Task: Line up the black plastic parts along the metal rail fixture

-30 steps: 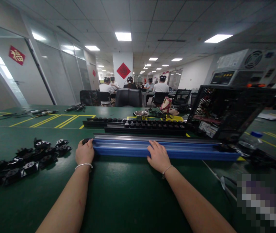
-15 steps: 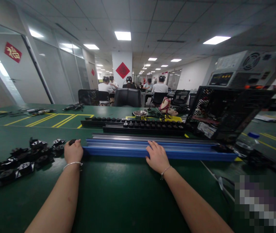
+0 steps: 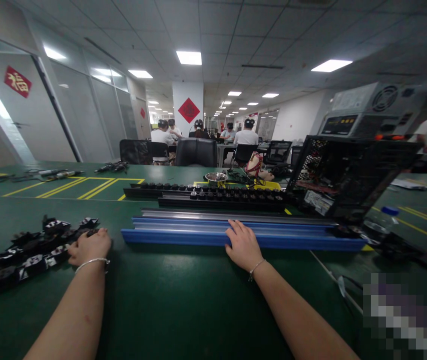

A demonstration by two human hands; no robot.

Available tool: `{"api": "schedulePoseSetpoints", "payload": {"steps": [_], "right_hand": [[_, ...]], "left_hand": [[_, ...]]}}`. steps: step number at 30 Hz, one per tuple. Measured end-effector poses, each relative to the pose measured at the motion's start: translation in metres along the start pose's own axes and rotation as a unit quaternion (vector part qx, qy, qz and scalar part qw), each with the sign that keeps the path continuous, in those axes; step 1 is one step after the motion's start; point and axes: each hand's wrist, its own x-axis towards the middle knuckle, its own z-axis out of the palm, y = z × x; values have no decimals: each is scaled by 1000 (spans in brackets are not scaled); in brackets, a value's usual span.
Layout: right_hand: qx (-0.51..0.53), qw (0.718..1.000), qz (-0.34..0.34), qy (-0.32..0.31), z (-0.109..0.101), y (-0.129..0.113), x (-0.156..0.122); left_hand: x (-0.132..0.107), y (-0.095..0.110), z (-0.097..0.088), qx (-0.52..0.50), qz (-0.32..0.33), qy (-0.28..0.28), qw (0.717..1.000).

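My left hand (image 3: 91, 247) is closed beside the pile of black parts, its fingers round a black plastic part (image 3: 92, 232) that shows only above the knuckles. What that part is, I cannot make out. Several similar black parts with white markings (image 3: 33, 260) lie heaped to the left of this hand. A long blue channel rail (image 3: 183, 238) lies across the table, with a grey metal inner face. Over its front wall sits my right hand (image 3: 244, 245), thumb on the near side and fingers reaching across the top, gripping it.
Behind the blue rail lie a silver rail (image 3: 168, 214) and black rails carrying several small round parts (image 3: 232, 195). An opened computer case (image 3: 333, 175) stands at the right, near a blue-capped bottle (image 3: 384, 220). A metal bowl (image 3: 216, 177) sits further back. People sit beyond the table.
My left hand has moved left, from the blue rail's left end to the black parts pile, still closed. My right hand stays on the rail.
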Motion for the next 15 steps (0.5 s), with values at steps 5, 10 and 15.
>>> {"api": "schedulePoseSetpoints", "payload": {"steps": [5, 10, 15], "right_hand": [[-2, 1000, -4, 6, 1, 1, -1], [1, 1000, -4, 4, 2, 1, 0], [-5, 1000, -1, 5, 1, 1, 0]], "left_hand": [[-6, -5, -8, -19, -92, -5, 996], [-18, 4, -16, -30, -76, 11, 997], [-27, 26, -29, -48, 16, 39, 998]]}}
